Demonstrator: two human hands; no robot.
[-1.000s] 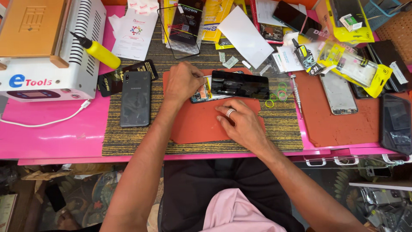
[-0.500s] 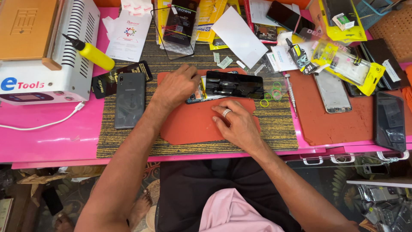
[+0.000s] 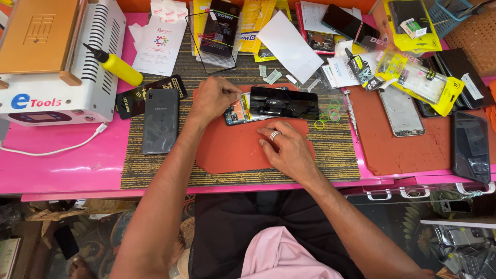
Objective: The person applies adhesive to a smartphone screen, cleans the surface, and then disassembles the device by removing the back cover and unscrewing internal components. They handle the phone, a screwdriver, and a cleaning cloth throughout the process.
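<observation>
The person sat at a pink table (image 3: 67,170). On it lay a striped mat (image 3: 341,150), and on that mat lay a red pad (image 3: 232,150).

An open phone (image 3: 274,103) lay across the top edge of the red pad. Its dark screen was lifted a bit off its body, and small coloured parts showed at its left end.

The left hand (image 3: 214,98) was curled at the left end of the phone. Its fingertips pinched that end, right by the coloured parts. I could not tell if it also held a small tool.

The right hand (image 3: 287,147) lay flat and loose on the red pad, just below the phone. It held nothing. Its fingertips were near the phone's lower edge. One finger had a ring (image 3: 275,135) on it.

A grey phone (image 3: 160,121) lay face down on the mat, left of the left hand. A yellow bottle (image 3: 116,64) with a black tip lay near a white machine (image 3: 57,62) at the far left. A white cord (image 3: 51,150) ran from the machine across the table.

Some small green rings (image 3: 326,113) lay just right of the open phone. A thin screwdriver (image 3: 351,106) lay beside them. A second red pad (image 3: 408,150) lay further right, with a silver phone (image 3: 400,111) on it. A black phone (image 3: 470,147) lay at its right edge.
</observation>
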